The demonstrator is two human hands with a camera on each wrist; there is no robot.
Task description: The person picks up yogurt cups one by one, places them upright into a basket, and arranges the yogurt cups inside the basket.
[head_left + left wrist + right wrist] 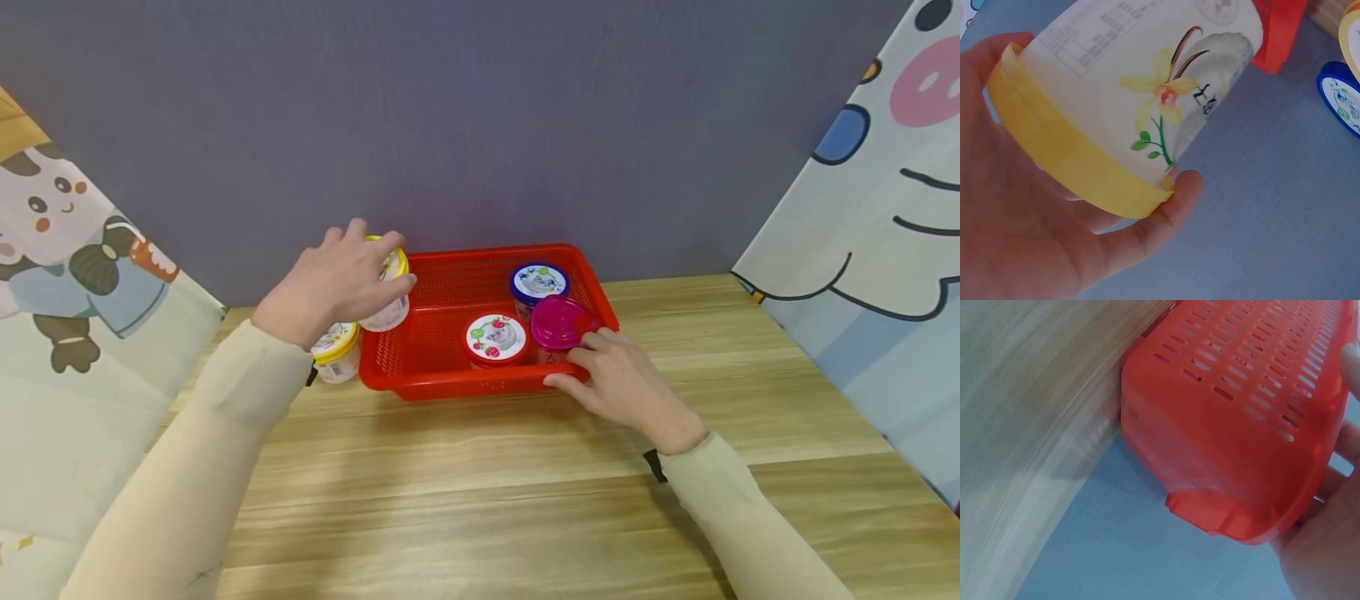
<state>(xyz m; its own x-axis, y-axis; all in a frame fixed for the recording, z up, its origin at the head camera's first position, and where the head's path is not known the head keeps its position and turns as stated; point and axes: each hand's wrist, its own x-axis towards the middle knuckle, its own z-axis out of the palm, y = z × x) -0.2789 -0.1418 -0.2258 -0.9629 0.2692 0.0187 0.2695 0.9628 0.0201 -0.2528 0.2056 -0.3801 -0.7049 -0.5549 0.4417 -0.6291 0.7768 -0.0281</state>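
Note:
My left hand (333, 279) grips a white tub with a yellow lid (387, 312) around its lid, over the left end of a red plastic basket (450, 387). A vanilla flower is printed on the side of this tub (1166, 94) in the left wrist view. With my right hand (626, 379) I hold the basket's rim at its front right corner. Inside the basket stand a red-lidded tub (496, 338), a blue-lidded tub (539, 282) and a magenta-lidded tub (557, 322). Another yellow-lidded tub (337, 354) stands left of the basket, partly hidden by my left hand.
Everything stands on a wood-grain table (450, 492). A grey upright panel (480, 125) rises right behind the basket. Cartoon-printed cloths flank the table at left (97, 275) and right (885, 242).

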